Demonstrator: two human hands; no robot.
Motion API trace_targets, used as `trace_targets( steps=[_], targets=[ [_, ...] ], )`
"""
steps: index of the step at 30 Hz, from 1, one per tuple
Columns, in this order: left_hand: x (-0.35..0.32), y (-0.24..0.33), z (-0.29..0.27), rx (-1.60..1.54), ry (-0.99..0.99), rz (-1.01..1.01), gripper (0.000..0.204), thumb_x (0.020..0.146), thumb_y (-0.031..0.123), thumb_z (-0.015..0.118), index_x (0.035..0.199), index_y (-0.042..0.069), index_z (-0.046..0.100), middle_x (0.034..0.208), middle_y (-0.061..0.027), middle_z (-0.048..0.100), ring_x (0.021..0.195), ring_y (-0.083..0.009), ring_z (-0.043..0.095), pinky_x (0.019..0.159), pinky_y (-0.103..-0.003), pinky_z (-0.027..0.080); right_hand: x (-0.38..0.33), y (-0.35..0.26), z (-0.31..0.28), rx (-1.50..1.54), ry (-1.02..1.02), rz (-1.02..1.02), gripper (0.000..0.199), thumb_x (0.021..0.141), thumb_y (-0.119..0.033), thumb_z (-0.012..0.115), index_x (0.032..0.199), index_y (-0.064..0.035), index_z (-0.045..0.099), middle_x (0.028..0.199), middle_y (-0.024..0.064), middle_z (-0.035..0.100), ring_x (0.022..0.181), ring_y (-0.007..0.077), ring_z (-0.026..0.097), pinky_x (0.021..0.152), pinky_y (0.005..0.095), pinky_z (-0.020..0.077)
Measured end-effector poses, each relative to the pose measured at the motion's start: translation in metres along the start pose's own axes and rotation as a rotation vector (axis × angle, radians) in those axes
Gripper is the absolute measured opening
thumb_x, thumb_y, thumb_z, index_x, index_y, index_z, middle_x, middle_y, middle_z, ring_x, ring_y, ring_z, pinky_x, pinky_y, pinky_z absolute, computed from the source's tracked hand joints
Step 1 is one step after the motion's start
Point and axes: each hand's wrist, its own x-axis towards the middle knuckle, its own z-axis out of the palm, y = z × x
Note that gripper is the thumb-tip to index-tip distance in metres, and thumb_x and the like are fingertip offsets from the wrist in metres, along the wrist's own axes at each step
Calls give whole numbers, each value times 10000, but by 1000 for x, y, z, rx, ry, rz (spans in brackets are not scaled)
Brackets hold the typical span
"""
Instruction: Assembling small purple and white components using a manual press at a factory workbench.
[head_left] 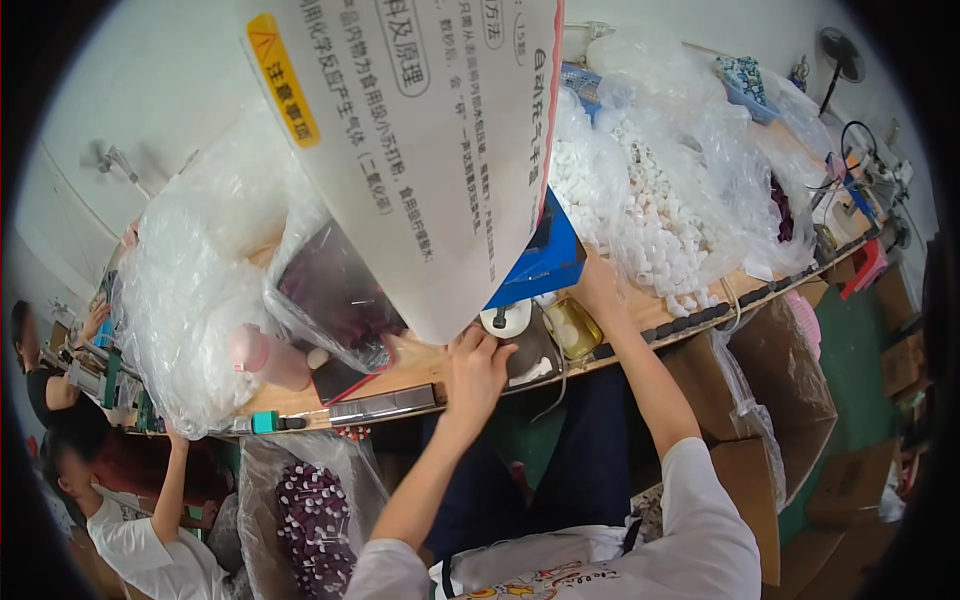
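A large white printed sheet [420, 150] with an orange label fills the upper middle and covers much of the bench behind it. At its lower tip my left hand [476, 368] has its fingers curled and closed; anything in them is hidden. My right hand [597, 288] reaches beside a blue device [550, 262], and its fingers are mostly out of sight. Between my hands sits a white round part with a black fitting [507, 318]. A shallow yellowish clear tray [573, 328] lies by my right forearm.
Small white caps [660, 220] are heaped under clear plastic at right. To the left stand a pink bottle [268, 357] and a bag of dark purple pieces [340, 285]. Below the bench, a lined box [318, 520] holds purple-and-white pieces. Two other people [150, 535] are at far left.
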Motion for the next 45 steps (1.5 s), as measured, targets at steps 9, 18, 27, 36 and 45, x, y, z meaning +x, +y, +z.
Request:
trace_targets(
  steps=[9, 18, 27, 36, 45],
  targets=[
    [-28, -8, -29, -408, -104, -291, 813, 816, 262, 795, 1470, -17, 401, 1320, -211, 561, 1280, -360, 486, 1109, -452, 351, -4, 5, -1, -9, 30, -47, 188, 865, -183, 626, 1004, -72, 686, 1048, 135, 653, 1001, 349, 633, 795, 455, 539],
    [4, 4, -2, -489, -8, -277, 218, 782, 86, 789, 976, 2, 737, 1065, -138, 704, 1051, -293, 635, 890, -381, 481, -27, -9, -7, 895, -248, 215, 122, 907, -109, 672, 990, -19, 680, 756, 74, 662, 730, 165, 625, 691, 328, 504],
    [-22, -19, -174, 284, -787, -622, 364, 695, 198, 834, 997, 31, 715, 847, -148, 711, 797, -333, 685, 699, -421, 520, -71, -60, -14, 931, -292, 125, 274, 840, -41, 713, 1106, 21, 684, 1004, 108, 731, 911, 176, 680, 834, 339, 526],
    [17, -88, -79, -120, 19, -410, 293, 841, 109, 720, 1092, -33, 670, 1013, -188, 703, 976, -334, 660, 843, -407, 494, -72, -80, -19, 564, -106, -341, 202, 754, -35, 725, 953, -2, 704, 954, 152, 692, 956, 345, 644, 802, 441, 524],
    [22, -108, -13, 75, 145, 38, 189, 840, 91, 740, 969, -31, 676, 961, -191, 694, 857, -332, 670, 763, -402, 513, -71, -74, -1, 328, 15, -462, 204, 719, -99, 764, 904, -28, 715, 838, 113, 686, 932, 292, 657, 877, 376, 515]
  ],
)
